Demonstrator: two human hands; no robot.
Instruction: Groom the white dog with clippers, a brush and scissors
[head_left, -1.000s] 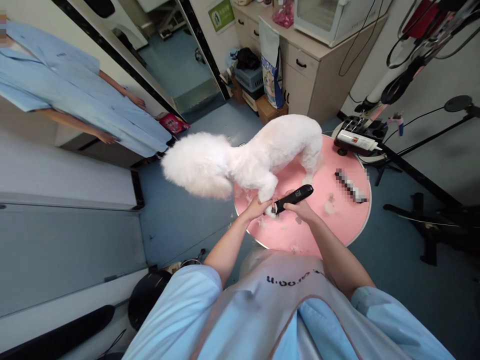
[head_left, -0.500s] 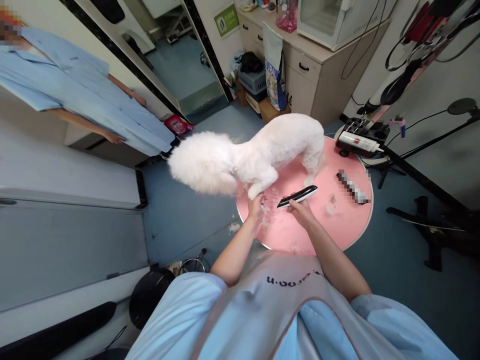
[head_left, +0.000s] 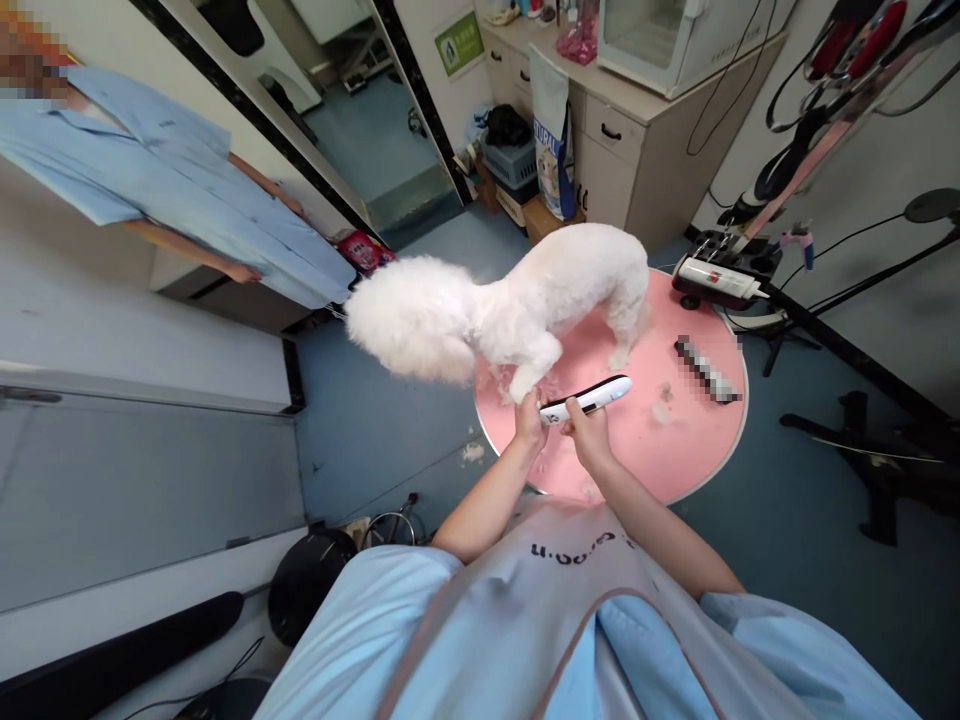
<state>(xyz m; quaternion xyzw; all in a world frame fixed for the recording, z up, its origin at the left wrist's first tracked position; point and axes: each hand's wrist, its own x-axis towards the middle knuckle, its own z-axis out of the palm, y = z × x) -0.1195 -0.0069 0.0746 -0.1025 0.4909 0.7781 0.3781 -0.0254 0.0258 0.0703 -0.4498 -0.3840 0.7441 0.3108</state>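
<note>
A white dog point(head_left: 559, 285), clipped short on the body and fluffy at the head, stands on a round pink table point(head_left: 690, 440). Its near front paw point(head_left: 523, 382) reaches down to my left hand point(head_left: 531, 420), whose fingers are closed around the paw's end. My right hand point(head_left: 589, 432) grips a black-and-white hair clipper point(head_left: 611, 390), thumb along its white side. The clipper's blade end lies right beside my left fingers; whether they touch is hard to tell. Loose white fur point(head_left: 660, 412) lies on the tabletop.
A blurred-out elongated object point(head_left: 706, 370) lies on the table's right part. Behind it stands a black tool holder point(head_left: 724, 268) with a white tube. Another person point(head_left: 202, 190) in light blue stands at the left. A cabinet point(head_left: 615, 150) and a pet food bag point(head_left: 553, 140) are at the back.
The clipper has rolled from its black side to its white side and moved left, up to my left hand. My left hand stays at the paw. The view has shifted slightly.
</note>
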